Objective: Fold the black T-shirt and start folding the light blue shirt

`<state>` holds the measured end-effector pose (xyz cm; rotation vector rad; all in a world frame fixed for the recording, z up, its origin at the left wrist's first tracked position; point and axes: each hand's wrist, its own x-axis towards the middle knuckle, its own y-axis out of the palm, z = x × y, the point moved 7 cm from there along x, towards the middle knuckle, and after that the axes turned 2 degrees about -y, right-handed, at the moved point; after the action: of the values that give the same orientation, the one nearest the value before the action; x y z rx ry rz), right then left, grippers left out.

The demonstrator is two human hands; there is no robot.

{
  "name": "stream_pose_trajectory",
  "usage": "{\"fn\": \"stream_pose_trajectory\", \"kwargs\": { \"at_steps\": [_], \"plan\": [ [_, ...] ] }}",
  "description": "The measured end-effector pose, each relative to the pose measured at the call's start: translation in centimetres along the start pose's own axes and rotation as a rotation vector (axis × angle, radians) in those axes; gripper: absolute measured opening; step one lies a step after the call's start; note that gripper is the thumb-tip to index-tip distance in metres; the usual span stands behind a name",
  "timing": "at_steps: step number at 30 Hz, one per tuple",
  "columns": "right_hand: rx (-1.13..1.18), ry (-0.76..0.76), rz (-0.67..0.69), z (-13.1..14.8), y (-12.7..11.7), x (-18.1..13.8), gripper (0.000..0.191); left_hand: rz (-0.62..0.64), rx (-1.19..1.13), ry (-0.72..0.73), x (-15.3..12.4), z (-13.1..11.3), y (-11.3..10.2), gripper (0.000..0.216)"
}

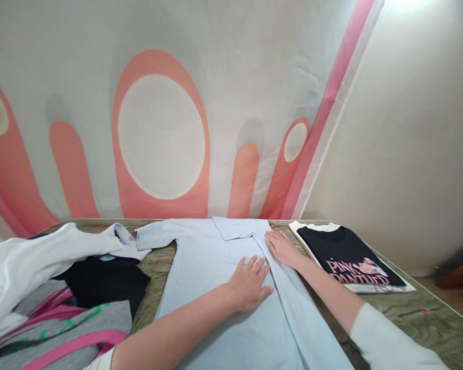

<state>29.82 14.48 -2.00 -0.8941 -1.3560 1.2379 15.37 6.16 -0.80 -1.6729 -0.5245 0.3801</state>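
Observation:
A light blue collared shirt point(208, 288) lies spread on the table in front of me, its collar point(239, 228) toward the far edge. One short sleeve point(154, 235) sticks out to the left, while the right side is folded inward in a long strip. My left hand point(250, 285) rests on the middle of the shirt, fingers spread and palm down. Near the collar, my right hand point(283, 248) lies flat on the folded right edge with its fingers stretched out. Neither hand grips the cloth.
Loose clothes are heaped at the left, among them a white garment point(50, 252), a black one point(108, 282) and a grey one with pink trim point(73, 329). Folded T-shirts, a black printed one point(347, 257) on top, lie at the right. A wall point(231, 77) stands behind the wood-patterned table point(428, 313).

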Motion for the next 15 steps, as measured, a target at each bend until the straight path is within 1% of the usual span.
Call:
{"fn": "stream_pose_trajectory", "kwargs": {
  "at_steps": [3, 5, 7, 9, 12, 15],
  "plan": [
    [0.076, -0.075, 0.006, 2.2, -1.0, -4.3, 0.043, -0.069, 0.015, -0.034, -0.5, 0.3, -0.5, 0.057],
    [0.130, -0.132, 0.047, 4.0, -1.7, -7.8, 0.046, -0.110, 0.042, -0.075, -0.5, 0.5, -0.9, 0.058],
    [0.178, -0.131, 0.092, 5.3, -2.5, -11.3, 0.047, -0.142, 0.060, -0.113, -0.6, 0.3, -1.3, 0.056],
    [0.228, -0.113, 0.142, 6.3, -3.4, -14.2, 0.048, -0.159, 0.061, -0.138, -0.9, -0.3, -1.8, 0.048],
    [0.307, -0.084, 0.208, 7.0, -4.7, -16.9, 0.049, -0.124, 0.044, -0.101, -2.1, -2.2, -2.4, 0.033],
    [0.395, -0.077, 0.240, 6.7, -5.6, -17.4, 0.047, -0.073, -0.011, 0.045, -4.1, -4.9, -3.0, 0.032]
  ]
}}
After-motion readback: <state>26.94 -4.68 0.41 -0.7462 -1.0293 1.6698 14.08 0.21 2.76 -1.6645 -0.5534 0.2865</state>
